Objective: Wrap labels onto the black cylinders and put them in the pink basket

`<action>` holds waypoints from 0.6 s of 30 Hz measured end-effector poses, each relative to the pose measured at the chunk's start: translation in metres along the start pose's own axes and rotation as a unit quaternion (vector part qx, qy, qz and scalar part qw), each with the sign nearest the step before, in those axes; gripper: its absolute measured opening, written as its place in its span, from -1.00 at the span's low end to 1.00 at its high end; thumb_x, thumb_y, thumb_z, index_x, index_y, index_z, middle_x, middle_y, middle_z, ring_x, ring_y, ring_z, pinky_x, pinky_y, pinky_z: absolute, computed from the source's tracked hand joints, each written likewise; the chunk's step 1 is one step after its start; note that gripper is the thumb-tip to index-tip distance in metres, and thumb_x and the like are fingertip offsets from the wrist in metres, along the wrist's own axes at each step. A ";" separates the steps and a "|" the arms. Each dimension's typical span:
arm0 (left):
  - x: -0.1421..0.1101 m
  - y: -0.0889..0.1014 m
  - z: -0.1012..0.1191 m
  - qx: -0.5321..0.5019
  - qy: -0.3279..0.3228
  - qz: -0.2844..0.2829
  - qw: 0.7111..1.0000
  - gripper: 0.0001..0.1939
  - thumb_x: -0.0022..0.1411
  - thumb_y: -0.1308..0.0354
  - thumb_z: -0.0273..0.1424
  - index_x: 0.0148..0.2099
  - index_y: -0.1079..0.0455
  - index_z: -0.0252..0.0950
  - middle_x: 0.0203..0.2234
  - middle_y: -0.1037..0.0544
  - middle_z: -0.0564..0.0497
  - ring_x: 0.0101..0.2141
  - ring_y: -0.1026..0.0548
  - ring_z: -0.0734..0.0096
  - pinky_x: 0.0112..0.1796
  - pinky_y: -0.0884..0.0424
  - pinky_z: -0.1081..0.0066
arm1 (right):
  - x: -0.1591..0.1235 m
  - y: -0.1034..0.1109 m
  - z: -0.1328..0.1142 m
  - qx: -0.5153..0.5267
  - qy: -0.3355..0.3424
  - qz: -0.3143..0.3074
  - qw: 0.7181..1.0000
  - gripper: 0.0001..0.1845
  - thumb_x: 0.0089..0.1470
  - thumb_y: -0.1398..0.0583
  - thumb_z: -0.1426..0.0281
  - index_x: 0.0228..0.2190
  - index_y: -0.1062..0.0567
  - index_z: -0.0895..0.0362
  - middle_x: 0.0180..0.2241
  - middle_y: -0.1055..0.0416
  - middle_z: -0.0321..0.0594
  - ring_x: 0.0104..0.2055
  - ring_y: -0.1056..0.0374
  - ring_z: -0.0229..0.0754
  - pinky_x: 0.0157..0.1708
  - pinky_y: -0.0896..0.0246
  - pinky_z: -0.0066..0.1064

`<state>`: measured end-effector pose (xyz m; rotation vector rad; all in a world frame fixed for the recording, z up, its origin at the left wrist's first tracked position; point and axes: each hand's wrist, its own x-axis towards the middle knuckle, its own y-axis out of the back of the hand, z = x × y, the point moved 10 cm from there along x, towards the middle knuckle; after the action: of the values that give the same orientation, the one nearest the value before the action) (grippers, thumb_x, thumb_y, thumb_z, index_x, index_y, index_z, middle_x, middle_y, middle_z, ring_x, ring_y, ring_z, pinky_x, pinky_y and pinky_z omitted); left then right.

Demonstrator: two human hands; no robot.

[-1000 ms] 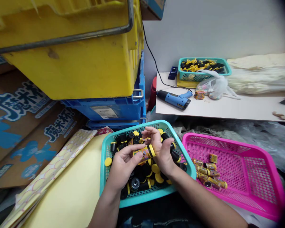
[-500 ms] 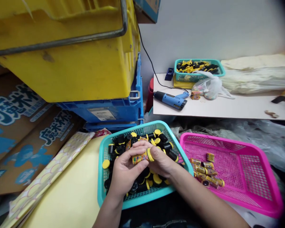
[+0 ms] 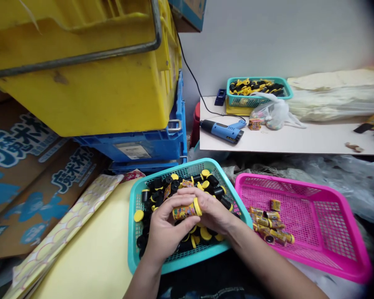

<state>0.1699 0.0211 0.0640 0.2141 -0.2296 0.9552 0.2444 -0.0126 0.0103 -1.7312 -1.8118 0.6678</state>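
My left hand [image 3: 168, 224] grips a small canister [image 3: 184, 211] with a yellow cap and a colourful printed sleeve, thumb along its near side. Curled around the capped end, my right hand [image 3: 213, 207] touches the canister; some of its fingers are hidden behind. Both hands are above a turquoise basket [image 3: 131, 245] full of black canisters with yellow caps. A few small printed sleeves [image 3: 187, 183] lie on top of that heap, just beyond my fingers.
At right a pink basket [image 3: 339, 265] contains several sleeved canisters [image 3: 269, 224]. A blue heat gun [image 3: 222, 131], a plastic bag [image 3: 279, 114] and another turquoise basket [image 3: 260, 101] sit on the white table [image 3: 277, 143]. Yellow [image 3: 112, 95] and blue crates [image 3: 134, 145] stack up at left.
The canister has turned slightly, showing more of its printed side. My right thumb has shifted back from the front of the cap. The camera view has moved a little.
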 end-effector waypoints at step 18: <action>0.003 -0.005 0.009 0.197 -0.114 -0.020 0.973 -0.45 0.05 -0.34 -0.28 0.11 -0.38 -0.12 -0.06 -0.44 -0.08 -0.15 -0.49 0.28 -0.13 -0.45 0.29 | -0.059 0.043 -0.070 -0.358 0.038 0.206 0.910 -0.53 0.05 -0.22 0.04 -0.09 -0.44 0.06 -0.18 -0.45 -0.12 -0.24 -0.40 -0.13 -0.27 -0.33 -0.31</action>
<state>0.1747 0.0178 0.0733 0.6942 -0.2433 0.9293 0.3247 -0.0702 0.0294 -2.6222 -1.7616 0.0510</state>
